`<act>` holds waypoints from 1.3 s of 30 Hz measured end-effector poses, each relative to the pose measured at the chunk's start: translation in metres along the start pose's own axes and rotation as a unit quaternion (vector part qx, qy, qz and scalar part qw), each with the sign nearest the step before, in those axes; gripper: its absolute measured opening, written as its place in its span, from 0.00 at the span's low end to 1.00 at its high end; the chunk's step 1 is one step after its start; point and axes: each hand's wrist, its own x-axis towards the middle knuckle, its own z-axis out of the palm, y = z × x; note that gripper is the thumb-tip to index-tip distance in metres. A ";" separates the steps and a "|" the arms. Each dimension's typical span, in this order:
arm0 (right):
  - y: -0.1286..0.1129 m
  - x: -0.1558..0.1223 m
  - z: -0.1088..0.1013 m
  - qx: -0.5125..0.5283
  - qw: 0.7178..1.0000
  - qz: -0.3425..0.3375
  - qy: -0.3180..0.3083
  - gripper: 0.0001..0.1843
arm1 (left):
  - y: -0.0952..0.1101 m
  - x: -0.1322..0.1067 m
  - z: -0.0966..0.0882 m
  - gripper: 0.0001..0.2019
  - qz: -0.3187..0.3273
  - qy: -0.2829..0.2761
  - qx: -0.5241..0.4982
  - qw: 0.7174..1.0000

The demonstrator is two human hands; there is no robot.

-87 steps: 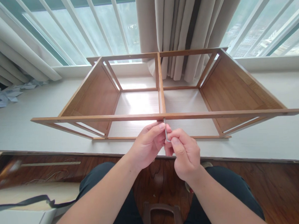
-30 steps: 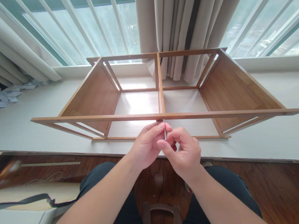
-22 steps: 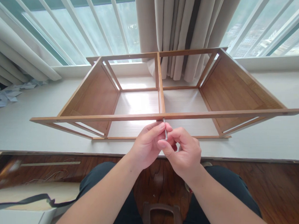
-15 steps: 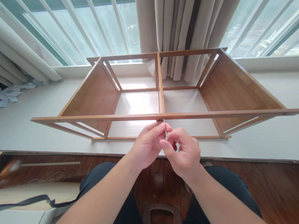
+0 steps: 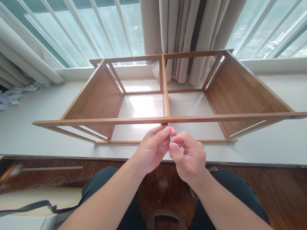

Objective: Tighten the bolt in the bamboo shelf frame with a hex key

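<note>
A slim metal rod that looks like a hex key points away from me. Its far end meets a bolt head at the near rail of a brown wooden shelf frame, just below the central divider. My left hand is closed, thumb and fingers pinching the rod near that far end. The thumb and forefinger of my right hand close on the rod's near end. Fingers cover part of the rod, so its full shape is hidden.
The frame rests on a pale window ledge, with side panels at left and right. Curtains and barred windows stand behind. White paper scraps lie at far left. A brown stool shows between my knees.
My right thumb has shifted slightly right and up against the near end of the rod. My left hand and the frame stay in place.
</note>
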 end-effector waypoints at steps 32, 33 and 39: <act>0.005 -0.008 0.002 0.119 0.991 0.060 -0.015 0.09 | -0.001 0.001 -0.002 0.13 -0.001 -0.028 -0.001 1.000; 0.005 -0.008 0.002 0.118 0.991 0.059 -0.015 0.09 | -0.001 0.001 -0.002 0.13 -0.001 -0.029 0.000 1.000; 0.004 -0.009 0.001 0.136 0.988 0.068 -0.017 0.10 | -0.001 0.000 -0.002 0.13 -0.005 -0.035 0.001 0.999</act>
